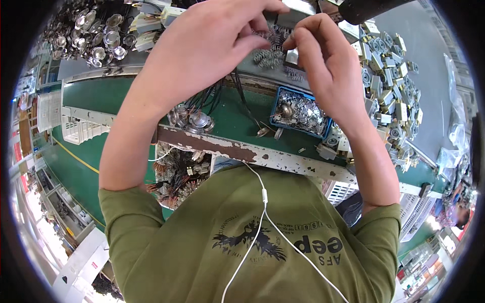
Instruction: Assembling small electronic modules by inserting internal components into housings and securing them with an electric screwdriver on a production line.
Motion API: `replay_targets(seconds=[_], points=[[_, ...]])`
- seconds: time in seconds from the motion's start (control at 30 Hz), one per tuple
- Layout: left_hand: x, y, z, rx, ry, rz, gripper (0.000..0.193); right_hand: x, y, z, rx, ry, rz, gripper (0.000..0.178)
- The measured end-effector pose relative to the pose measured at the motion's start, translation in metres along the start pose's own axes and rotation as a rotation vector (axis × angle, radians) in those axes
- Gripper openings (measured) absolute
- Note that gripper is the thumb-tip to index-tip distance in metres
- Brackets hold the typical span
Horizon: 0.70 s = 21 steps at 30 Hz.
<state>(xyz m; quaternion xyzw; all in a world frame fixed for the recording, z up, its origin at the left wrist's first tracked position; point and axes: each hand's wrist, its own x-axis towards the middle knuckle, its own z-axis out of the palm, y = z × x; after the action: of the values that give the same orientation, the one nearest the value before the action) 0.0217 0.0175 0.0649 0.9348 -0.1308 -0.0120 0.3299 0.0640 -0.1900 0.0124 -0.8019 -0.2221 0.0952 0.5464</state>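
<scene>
My left hand point(214, 35) reaches over the far side of the workbench, its thumb and fingers apart with nothing visible between them. Opposite it, my right hand point(331, 65) has thumb and index fingertip pinched together; whatever they hold is too small to make out. Between and below the two hands lies a loose pile of small coil springs point(270, 55) on the grey worktop. Nearer to me, beside my right wrist, stands a blue tray point(273, 112) filled with small shiny metal pieces point(303, 108).
Round metal discs with black wires point(103, 38) are heaped at far left, and more metal discs point(194, 120) lie below my left forearm. Many pale blocks with grey round parts point(389, 76) crowd the right. A dark tool arm point(371, 9) juts in above. The bench's chipped front edge point(227, 148) runs before me.
</scene>
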Motion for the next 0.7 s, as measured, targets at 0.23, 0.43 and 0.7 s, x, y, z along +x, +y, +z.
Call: replay_targets(seconds=[0.23, 0.43, 0.7], points=[[-0.034, -0.030, -0.007, 0.013, 0.281, 0.061, 0.022, -0.044, 0.005, 0.005, -0.601, -0.282, -0.536, 0.040], [-0.041, -0.027, -0.001, -0.064, 0.229, -0.043, 0.019, -0.057, 0.003, 0.019, -0.794, -0.482, -0.509, 0.022], [-0.052, -0.030, 0.013, 0.618, -0.118, -0.098, 0.030, -0.044, -0.022, -0.021, -0.735, -0.336, -0.230, 0.009]])
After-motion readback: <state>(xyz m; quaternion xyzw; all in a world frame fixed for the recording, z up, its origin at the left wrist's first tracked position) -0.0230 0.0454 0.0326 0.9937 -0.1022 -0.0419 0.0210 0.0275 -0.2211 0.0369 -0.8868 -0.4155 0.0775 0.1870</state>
